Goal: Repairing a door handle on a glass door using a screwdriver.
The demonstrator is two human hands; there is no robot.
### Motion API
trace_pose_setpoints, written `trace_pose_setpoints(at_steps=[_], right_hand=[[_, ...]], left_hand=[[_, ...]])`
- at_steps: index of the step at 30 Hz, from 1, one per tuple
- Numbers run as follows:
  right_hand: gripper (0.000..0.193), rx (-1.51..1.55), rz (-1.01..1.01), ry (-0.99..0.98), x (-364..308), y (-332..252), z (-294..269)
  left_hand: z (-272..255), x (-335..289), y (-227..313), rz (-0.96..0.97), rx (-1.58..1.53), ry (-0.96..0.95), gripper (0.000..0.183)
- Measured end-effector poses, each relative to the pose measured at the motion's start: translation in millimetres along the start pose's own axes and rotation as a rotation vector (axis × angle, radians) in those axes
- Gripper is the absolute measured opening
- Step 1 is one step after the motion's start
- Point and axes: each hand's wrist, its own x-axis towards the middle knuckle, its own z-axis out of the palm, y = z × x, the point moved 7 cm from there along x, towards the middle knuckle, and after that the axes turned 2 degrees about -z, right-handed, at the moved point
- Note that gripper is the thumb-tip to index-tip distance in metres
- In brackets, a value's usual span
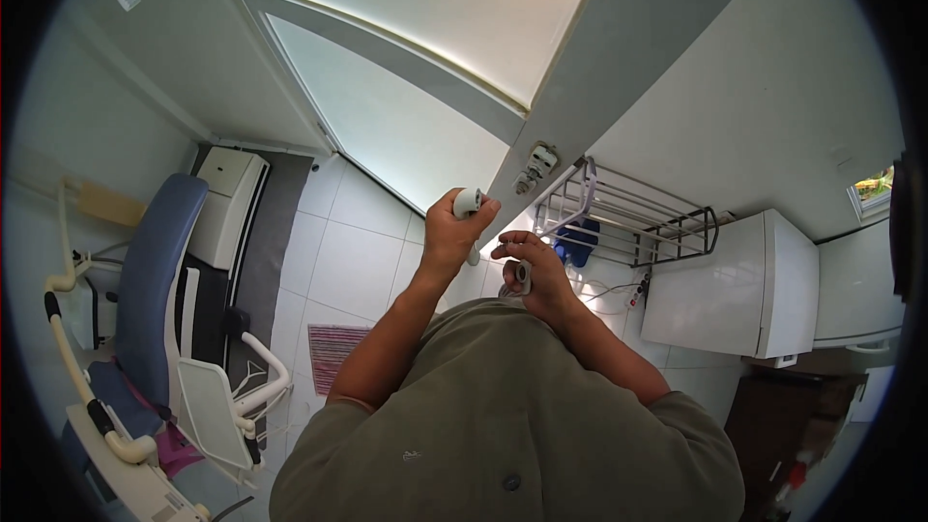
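Observation:
My left hand (pixel 450 244) is closed around a white door handle (pixel 468 201), whose rounded end shows above the thumb and whose lower tip shows below the fingers. Beside it, my right hand (pixel 543 278) has its fingers curled and holds a small pale oval piece (pixel 523 276) with a dark round centre against the palm. Just beyond both hands stands a white door (pixel 580 68) with frosted panels. On its frame a metal lock fitting (pixel 536 169) is exposed, and neither hand touches it.
A grey metal rack (pixel 657 222) is right of the door, with a blue item (pixel 577 244) behind its bars. Farther right stands a white cabinet (pixel 715 285). At left are a blue padded chair (pixel 159 271) and a white appliance (pixel 232 203). A striped mat (pixel 333 353) lies on the tiles.

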Motion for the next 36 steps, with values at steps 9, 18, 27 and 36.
trace_pose_setpoints(at_steps=[9, 18, 27, 36], right_hand=[[0.023, -0.031, -0.033, -0.051, 10, -39, -28], [0.023, -0.017, -0.016, -0.225, 17, -54, -41], [0.020, 0.154, -0.073, -0.246, 44, -78, -51], [0.036, -0.551, -0.541, -0.145, 62, -103, -35]], left_hand=[[38, 11, 9, 0.000, 0.010, 0.204, 0.013], [32, 8, -8, 0.119, 0.034, 0.273, 0.029], [25, -7, -16, 0.254, 0.125, 0.172, 0.034], [27, -9, -6, 0.360, 0.349, 0.224, 0.035]])
